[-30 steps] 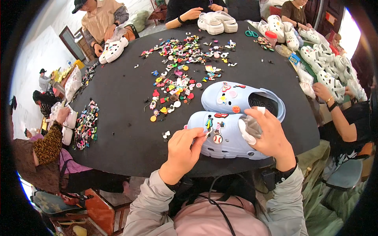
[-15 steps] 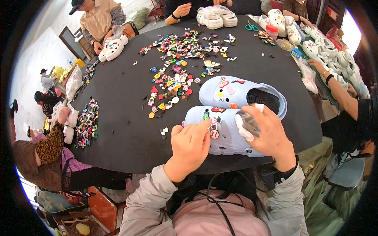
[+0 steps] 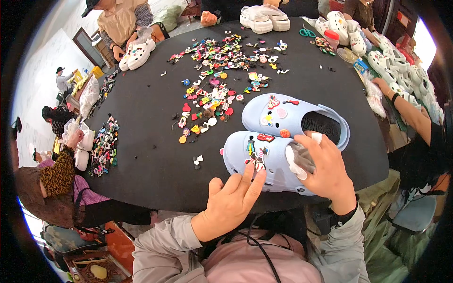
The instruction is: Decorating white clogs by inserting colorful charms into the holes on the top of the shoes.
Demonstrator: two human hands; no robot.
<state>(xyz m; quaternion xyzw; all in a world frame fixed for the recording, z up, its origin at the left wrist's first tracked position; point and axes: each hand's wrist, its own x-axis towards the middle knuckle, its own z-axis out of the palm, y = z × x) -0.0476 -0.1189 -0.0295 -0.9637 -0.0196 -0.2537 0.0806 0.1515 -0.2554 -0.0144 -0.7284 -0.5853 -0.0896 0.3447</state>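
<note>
Two light-blue clogs lie side by side before me, toes to the left. The near clog (image 3: 276, 175) carries several charms on its upper, among them a red one, a green-and-blue one and a round baseball charm (image 3: 259, 166). My left hand (image 3: 229, 200) has two fingers stretched out, their tips at the baseball charm and the one beside it; it grasps nothing. My right hand (image 3: 328, 172), with white coverings on its fingers, grips the near clog by its opening; some fingertips are hidden inside. The far clog (image 3: 297, 106) also has charms on its upper.
Loose colourful charms (image 3: 212, 96) are spread over the black table (image 3: 155, 118). Another charm pile (image 3: 104, 148) lies at left. White clogs (image 3: 264, 20) stand at the far edge, with more white clogs (image 3: 398, 70) heaped at right. Green scissors (image 3: 307, 32) lie far right. Several people sit around the table.
My left hand has drawn down and back from the near clog's upper, going from bent, pinched fingers to two stretched fingers. My right hand keeps its hold on the clog.
</note>
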